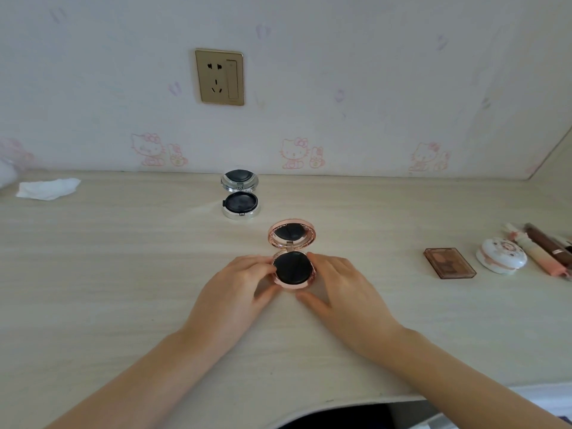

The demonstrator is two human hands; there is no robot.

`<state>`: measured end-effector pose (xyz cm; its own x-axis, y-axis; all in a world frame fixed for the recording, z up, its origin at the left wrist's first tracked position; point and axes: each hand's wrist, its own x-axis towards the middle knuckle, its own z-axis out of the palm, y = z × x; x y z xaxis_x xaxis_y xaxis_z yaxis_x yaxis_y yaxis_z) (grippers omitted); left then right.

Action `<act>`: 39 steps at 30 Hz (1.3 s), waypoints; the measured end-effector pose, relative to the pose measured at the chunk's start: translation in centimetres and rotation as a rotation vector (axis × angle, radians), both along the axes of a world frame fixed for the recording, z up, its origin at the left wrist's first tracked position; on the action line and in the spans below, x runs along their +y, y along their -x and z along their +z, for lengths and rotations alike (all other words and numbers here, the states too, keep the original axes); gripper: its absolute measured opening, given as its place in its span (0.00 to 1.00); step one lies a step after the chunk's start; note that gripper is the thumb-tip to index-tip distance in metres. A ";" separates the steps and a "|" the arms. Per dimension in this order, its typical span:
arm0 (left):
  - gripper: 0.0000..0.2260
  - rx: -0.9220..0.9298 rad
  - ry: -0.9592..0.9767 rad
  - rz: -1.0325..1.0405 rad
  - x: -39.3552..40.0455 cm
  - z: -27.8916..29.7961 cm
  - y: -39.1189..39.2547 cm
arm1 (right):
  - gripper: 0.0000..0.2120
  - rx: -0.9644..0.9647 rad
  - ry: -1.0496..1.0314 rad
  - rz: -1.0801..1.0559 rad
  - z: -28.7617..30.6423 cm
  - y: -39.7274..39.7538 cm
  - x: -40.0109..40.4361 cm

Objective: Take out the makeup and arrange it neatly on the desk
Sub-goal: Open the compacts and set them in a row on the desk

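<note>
A rose-gold cushion compact (292, 269) stands open at the middle of the desk (123, 274), its mirror lid upright and a black puff in its base. My left hand (238, 283) grips the base from the left with curled fingers. My right hand (337, 283) holds it from the right, thumb on the desk in front. Behind it, near the wall, a silver compact (240, 205) also stands open with a black puff. At the right lie a brown eyeshadow palette (449, 262), a white round case (501, 256) and pink and brown sticks (540, 253).
A crumpled white tissue (48, 188) lies at the far left by the wall. A gold wall socket (220, 77) is above the desk. The desk's front edge curves in near my body.
</note>
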<state>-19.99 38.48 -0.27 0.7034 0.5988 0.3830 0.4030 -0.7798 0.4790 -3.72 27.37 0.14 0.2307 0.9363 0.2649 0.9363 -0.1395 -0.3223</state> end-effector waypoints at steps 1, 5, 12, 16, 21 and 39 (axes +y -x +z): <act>0.12 0.007 0.008 0.003 0.1 0.0 -0.1 | 0.27 0.003 -0.011 -0.007 0.0 0.0 0.2; 0.12 0.040 0.022 -0.002 1.0 0.3 -0.8 | 0.23 0.068 -0.030 -0.039 0.1 -0.4 1.5; 0.12 0.116 -0.116 0.013 3.7 0.7 -3.1 | 0.20 0.108 -0.011 -0.073 0.1 -2.6 5.1; 0.12 0.144 -0.241 0.019 5.2 0.5 -4.5 | 0.20 0.101 0.018 -0.082 0.0 -4.0 7.2; 0.05 0.190 -0.421 0.032 7.1 1.1 -6.2 | 0.19 0.118 0.018 -0.120 -0.1 -5.1 9.4; 0.12 0.267 -0.617 0.076 10.3 0.7 -8.6 | 0.20 0.081 0.025 -0.111 -0.3 -6.9 13.6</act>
<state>-11.43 48.82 0.39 0.7860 0.3772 0.4897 0.5100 -0.8435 -0.1688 3.17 40.96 -0.13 0.3527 0.9099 0.2184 0.8857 -0.2493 -0.3917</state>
